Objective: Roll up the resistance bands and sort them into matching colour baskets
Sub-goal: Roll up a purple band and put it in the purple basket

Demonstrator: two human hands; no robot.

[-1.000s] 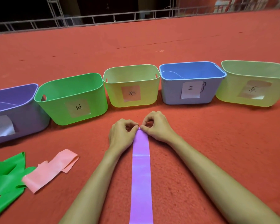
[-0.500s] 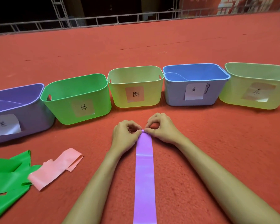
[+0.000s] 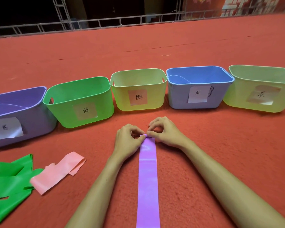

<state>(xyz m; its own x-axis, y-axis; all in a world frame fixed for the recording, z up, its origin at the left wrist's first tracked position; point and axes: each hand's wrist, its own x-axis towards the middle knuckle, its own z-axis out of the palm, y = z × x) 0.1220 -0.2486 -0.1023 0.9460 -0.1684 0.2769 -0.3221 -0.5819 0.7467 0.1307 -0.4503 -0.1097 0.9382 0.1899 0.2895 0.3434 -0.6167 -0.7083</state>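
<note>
Though still tiny, thicker purple band (image 3: 147, 178) roll in left hand (image 3: 127, 142), right hand (image 3: 166, 134) grip.

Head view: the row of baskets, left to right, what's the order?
purple basket → green basket → yellow basket with pink label → blue basket → yellow-green basket, cut off by the right edge.

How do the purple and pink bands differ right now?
The purple band lies straight, its far end pinched by the left hand and right hand; the pink band lies folded and untouched. The purple band lies alone; the pink band overlaps the green band. Both lie on the red carpet.
</note>
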